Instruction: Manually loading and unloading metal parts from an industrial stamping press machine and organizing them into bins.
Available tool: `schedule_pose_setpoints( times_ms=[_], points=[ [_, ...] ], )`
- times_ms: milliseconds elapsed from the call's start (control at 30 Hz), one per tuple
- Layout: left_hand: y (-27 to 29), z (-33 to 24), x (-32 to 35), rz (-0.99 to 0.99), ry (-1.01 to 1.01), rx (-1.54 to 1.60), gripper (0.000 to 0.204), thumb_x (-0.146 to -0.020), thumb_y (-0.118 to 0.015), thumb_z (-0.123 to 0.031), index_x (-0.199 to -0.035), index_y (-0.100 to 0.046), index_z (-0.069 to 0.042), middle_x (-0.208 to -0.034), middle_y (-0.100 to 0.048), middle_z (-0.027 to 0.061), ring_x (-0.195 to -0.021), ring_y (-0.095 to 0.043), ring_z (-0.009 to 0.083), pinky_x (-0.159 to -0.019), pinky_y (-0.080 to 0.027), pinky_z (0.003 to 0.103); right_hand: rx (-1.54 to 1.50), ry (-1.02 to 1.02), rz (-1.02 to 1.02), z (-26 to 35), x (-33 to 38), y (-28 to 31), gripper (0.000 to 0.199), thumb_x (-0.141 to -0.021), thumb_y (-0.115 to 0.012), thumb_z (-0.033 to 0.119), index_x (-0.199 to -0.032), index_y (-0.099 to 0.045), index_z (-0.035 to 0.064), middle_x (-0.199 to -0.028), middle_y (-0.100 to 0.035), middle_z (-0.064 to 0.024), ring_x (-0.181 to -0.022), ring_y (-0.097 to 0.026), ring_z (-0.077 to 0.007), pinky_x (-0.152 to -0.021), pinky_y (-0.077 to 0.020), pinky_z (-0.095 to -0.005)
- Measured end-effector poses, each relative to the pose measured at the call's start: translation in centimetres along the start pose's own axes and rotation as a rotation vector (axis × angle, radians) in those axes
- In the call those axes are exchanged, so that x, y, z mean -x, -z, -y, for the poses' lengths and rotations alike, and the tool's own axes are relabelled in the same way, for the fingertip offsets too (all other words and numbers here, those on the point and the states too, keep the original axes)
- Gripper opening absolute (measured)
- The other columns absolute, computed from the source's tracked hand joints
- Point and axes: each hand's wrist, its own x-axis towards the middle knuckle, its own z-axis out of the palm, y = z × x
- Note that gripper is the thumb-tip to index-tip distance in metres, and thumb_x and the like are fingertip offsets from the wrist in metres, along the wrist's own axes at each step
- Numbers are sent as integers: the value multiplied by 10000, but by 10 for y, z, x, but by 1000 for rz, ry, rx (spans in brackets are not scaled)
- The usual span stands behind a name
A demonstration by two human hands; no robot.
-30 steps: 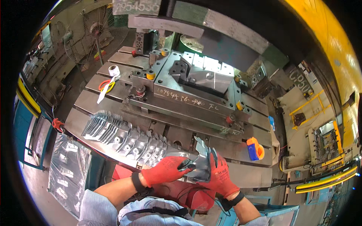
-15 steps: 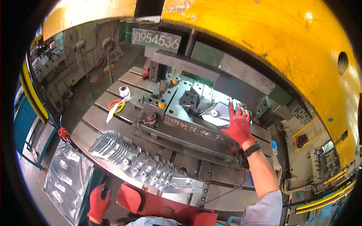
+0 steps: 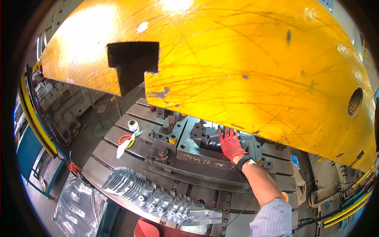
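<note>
The right hand [image 3: 231, 144], in a red glove, is extended over the grey rectangular steel die block [image 3: 197, 158], its fingers [image 3: 228, 135] straight and slightly parted, clasping nothing that shows; contact cannot be confirmed. The dark-grey formed metal piece [image 3: 210, 143] lies on the die block, immediately left of those fingers, its long axis apparently left to right. The right hand is nearer, the left hand out of view; 1 row of silver stamped-metal panels [image 3: 158, 200] lies well apart.
</note>
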Motion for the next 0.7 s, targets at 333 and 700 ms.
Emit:
schedule_pose_setpoints(
  times_ms=[333, 700],
  points=[
    [14, -37, -87, 301, -93, 60, 333, -911, -587, -261, -1097, -641, 10, -974, -661, 231, -949, -624, 412, -807, -503, 466, -540, -172, 302, -27, 4, 106, 826, -866, -597, 358, -1528, -188, 81, -1520, -265, -288, -1397, -271, -465, -1118, -215, -598],
    [-40, -31, -123, 455, -21, 702, 567, -898, -653, -230, -1385, -452, -21, -1383, -523, 152, -1246, -509, 206, -1015, -415, 356, -1028, -828, 129, -6, 307, 202, 734, -810, -693, 211, -1439, -370, 13, -1437, -399, -229, -1323, -383, -385, -1113, -298, -450]
  ],
)
